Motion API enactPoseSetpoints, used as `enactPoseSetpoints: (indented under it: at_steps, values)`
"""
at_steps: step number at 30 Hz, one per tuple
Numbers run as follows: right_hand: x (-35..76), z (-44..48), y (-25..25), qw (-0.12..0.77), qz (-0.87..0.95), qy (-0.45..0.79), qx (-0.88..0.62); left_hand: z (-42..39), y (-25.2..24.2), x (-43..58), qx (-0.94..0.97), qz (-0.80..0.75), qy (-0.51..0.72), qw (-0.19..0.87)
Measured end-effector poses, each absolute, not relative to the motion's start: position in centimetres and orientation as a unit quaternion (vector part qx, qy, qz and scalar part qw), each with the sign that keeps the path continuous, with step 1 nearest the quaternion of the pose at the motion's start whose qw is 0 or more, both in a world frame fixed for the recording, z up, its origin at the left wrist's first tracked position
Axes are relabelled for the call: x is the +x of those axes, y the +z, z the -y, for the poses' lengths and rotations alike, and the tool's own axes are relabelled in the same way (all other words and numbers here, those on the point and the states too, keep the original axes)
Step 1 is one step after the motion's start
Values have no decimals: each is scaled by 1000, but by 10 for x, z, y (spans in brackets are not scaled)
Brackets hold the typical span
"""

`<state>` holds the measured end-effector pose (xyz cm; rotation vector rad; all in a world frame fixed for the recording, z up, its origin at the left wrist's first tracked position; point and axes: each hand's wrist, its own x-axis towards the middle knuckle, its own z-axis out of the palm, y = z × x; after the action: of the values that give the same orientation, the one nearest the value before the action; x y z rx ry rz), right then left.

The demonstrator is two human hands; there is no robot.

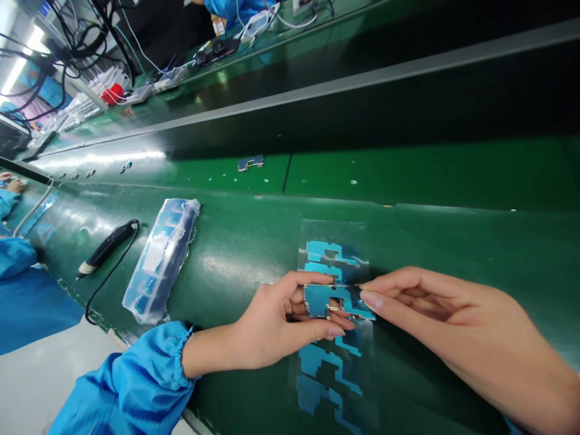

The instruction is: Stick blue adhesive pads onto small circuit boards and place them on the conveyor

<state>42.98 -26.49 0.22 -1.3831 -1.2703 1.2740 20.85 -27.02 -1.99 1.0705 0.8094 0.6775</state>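
Observation:
A small circuit board [317, 298] with a blue film over its upper face is held between my two hands. My left hand [272, 320] grips its left end, thumb below and fingers above and behind it. My right hand [435, 320] pinches the board's right end between thumb and forefinger. Beneath them on the bench lies a clear sheet [333, 229] carrying several blue cut-out film stickers [321, 362] shaped like the board. The hands and board cover the middle of that sheet.
A plastic-wrapped pack of blue film sheets [161, 260] and a black corded pen-like tool [109, 246] lie to the left. Another circuit board [250, 163] sits on the green conveyor strip [408, 175] behind. At far left shows a co-worker's blue sleeve [16, 258].

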Motion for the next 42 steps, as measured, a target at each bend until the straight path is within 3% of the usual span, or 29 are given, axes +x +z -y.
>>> enactPoseSetpoints:
  at_steps: [19, 35, 42]
  values:
    - [429, 266, 2, 444, 484, 513, -552, 271, -19, 207, 471, -376, 309, 736]
    - [430, 266, -1, 402, 477, 530, -575, 272, -18, 207, 470, -370, 319, 735]
    - [429, 268, -3, 431, 472, 521, -565, 271, -15, 208, 462, -365, 326, 740]
